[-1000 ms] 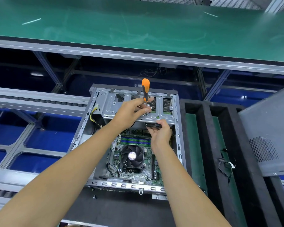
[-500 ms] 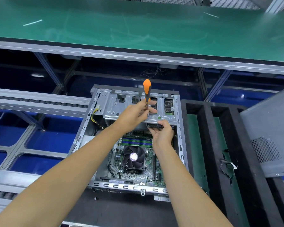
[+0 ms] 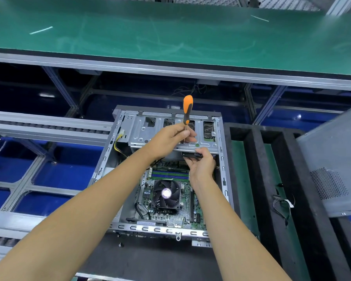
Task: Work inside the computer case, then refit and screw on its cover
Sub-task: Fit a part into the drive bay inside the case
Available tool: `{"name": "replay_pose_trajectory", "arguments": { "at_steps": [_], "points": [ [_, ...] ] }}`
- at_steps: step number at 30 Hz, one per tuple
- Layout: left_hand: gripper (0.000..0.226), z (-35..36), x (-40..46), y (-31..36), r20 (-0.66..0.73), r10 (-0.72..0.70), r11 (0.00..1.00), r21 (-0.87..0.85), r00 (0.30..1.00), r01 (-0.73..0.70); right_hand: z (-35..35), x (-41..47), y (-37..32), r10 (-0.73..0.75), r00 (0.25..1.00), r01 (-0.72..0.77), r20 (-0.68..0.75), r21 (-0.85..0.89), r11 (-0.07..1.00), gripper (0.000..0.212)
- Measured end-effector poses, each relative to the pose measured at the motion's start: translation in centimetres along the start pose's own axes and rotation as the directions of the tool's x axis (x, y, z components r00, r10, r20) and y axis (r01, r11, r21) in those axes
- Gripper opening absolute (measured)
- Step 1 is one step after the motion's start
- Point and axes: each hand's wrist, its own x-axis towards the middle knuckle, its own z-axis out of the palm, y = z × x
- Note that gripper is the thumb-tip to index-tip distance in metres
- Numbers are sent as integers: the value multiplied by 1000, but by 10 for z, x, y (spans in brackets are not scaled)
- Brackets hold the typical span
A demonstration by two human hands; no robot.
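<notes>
At frame centre, the left hand [image 3: 171, 136] pinches the upright screwdriver [image 3: 187, 112] directly above the drive [image 3: 192, 154], which the right hand [image 3: 202, 165] grips from below.

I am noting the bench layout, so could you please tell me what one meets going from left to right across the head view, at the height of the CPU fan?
Left forearm → CPU fan → right forearm → loose black cables → removed case cover.

A green-topped desk [image 3: 170, 33] runs across in front of me, above blue flooring [image 3: 55, 175]. To my right, a loose bundle of cables [image 3: 282, 205] lies in a black foam tray [image 3: 272, 179].
</notes>
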Motion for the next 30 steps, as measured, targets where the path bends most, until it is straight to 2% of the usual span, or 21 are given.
{"name": "replay_pose_trajectory", "arguments": {
  "at_steps": [4,7,11,13,16,21,24,27,30],
  "points": [
    [25,-7,6,-7,-34,42,964,265,999,-31,0,-2,-1,5,1000,-5,-5,5,1000,34],
    [24,-9,6,-11,-32,64,971,234,997,-55,1,-2,-1,11,1000,-11,-13,10,1000,39],
    [29,-4,3,-8,-76,106,975,203,991,-89,0,-2,-2,17,1000,-17,-15,4,1000,27],
    [30,-3,2,-9,-109,133,968,229,985,-105,0,-1,-1,18,1000,-19,-18,-5,1000,26],
    [16,-1,0,-13,-177,177,951,286,968,-122,-1,1,0,24,1000,-25,-20,-9,1000,26],
    [17,4,-4,-18,-221,334,907,339,916,-249,-1,4,1,29,999,-29,-26,-10,1000,27],
    [14,4,-4,-20,-231,320,910,344,919,-231,-1,4,1,24,999,-24,-26,-1,1000,25],
    [13,5,-3,-26,-257,237,931,334,937,-144,-1,3,1,23,1000,-23,-22,-4,1000,24],
    [33,8,-4,-24,-213,201,918,381,956,-108,-1,3,1,22,1000,-22,-22,-2,1000,29]
  ]
}}
